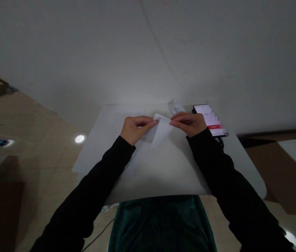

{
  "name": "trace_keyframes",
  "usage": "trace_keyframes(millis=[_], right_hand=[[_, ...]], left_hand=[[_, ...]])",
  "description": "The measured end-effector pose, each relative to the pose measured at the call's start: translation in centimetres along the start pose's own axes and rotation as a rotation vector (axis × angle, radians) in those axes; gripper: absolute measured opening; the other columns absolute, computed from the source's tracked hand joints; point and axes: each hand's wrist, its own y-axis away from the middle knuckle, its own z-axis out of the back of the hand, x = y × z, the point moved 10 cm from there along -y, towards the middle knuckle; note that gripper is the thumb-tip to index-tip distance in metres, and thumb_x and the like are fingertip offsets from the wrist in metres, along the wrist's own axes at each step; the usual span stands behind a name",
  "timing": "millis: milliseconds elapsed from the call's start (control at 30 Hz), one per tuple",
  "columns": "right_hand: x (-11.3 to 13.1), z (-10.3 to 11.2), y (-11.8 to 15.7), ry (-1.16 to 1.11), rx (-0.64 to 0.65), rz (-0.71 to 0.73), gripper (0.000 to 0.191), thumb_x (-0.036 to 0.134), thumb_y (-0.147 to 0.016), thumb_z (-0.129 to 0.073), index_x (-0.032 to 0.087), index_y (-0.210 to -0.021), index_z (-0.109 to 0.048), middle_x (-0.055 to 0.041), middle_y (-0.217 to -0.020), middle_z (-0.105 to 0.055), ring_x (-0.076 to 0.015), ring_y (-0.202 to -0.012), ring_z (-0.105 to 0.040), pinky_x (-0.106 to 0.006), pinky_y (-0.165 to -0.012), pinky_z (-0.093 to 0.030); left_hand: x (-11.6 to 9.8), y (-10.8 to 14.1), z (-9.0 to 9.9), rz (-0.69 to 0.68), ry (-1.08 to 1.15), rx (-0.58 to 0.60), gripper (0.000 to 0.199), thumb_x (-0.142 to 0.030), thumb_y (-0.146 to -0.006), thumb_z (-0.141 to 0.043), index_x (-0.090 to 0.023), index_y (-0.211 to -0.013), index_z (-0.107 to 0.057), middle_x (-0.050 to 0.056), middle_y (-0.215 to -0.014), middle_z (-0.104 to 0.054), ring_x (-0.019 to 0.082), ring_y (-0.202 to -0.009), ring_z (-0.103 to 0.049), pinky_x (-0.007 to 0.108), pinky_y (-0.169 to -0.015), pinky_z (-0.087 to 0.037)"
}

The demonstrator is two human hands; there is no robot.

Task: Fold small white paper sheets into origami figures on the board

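A small piece of folded white paper (161, 131) is held up over the white table between my two hands. My left hand (138, 128) pinches its upper left edge between thumb and fingers. On the other side, my right hand (189, 123) pinches the upper right corner the same way. The paper's lower end hangs down to a point near the tabletop. Just behind my right hand stands another folded white paper piece (177, 106), partly hidden by the fingers.
A phone (209, 119) with a lit screen lies at the table's back right, beside my right wrist. White paper sheets (98, 140) cover the left of the table (163, 178). A grey wall (142, 52) rises directly behind. A cable (99, 233) runs below on the floor.
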Motion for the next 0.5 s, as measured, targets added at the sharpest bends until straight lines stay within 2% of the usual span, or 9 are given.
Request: trace_keyframes(millis=[100, 200, 300, 367, 500], right_hand=[[0.1, -0.3, 0.1, -0.027, 0.010, 0.003, 0.006, 0.032, -0.070, -0.076, 0.026, -0.068, -0.073, -0.0005, -0.078, -0.071, -0.0149, -0.072, -0.065, -0.034, -0.073, -0.054], [-0.5, -1.4, 0.4, -0.095, 0.061, -0.063, 0.012, 0.037, -0.068, -0.076, 0.026, -0.069, -0.073, -0.0017, -0.086, -0.073, -0.0163, -0.078, -0.067, -0.034, -0.072, -0.056], [-1.1, -1.5, 0.6, -0.108, 0.037, -0.130, 0.016, 0.040, -0.068, -0.075, 0.024, -0.069, -0.073, -0.0012, -0.074, -0.073, -0.0148, -0.066, -0.066, -0.031, -0.063, -0.055], [-1.2, -0.9, 0.6, -0.096, -0.018, -0.154, 0.015, 0.038, -0.070, -0.074, 0.023, -0.070, -0.074, -0.0005, -0.068, -0.072, -0.0139, -0.061, -0.064, -0.030, -0.060, -0.055], [-1.1, 0.5, 0.7, -0.097, -0.129, -0.207, 0.012, 0.034, -0.067, -0.076, 0.023, -0.071, -0.075, -0.0001, -0.066, -0.072, -0.0144, -0.059, -0.064, -0.030, -0.060, -0.056]], left_hand=[[-0.1, 0.1, 0.0, -0.019, -0.058, -0.029, 0.019, -0.037, -0.074, -0.072, -0.020, -0.081, -0.077, 0.006, -0.086, -0.075, 0.017, -0.077, -0.068, 0.027, -0.071, -0.053], [0.0, 0.4, -1.3, -0.008, -0.045, 0.045, 0.021, -0.038, -0.077, -0.068, -0.018, -0.079, -0.076, 0.004, -0.081, -0.074, 0.014, -0.069, -0.066, 0.023, -0.059, -0.051], [0.1, 0.9, -2.4, 0.024, 0.024, 0.075, 0.032, -0.044, -0.083, -0.060, -0.017, -0.076, -0.075, 0.003, -0.070, -0.070, 0.012, -0.058, -0.062, 0.022, -0.052, -0.050], [-0.2, 1.2, -2.2, 0.021, 0.045, 0.020, 0.031, -0.045, -0.082, -0.062, -0.017, -0.073, -0.074, 0.002, -0.068, -0.070, 0.013, -0.059, -0.063, 0.023, -0.054, -0.052], [-0.6, 1.7, -1.7, -0.022, 0.080, -0.109, 0.017, -0.035, -0.072, -0.075, -0.019, -0.073, -0.075, 0.004, -0.081, -0.074, 0.015, -0.071, -0.067, 0.024, -0.061, -0.055]])
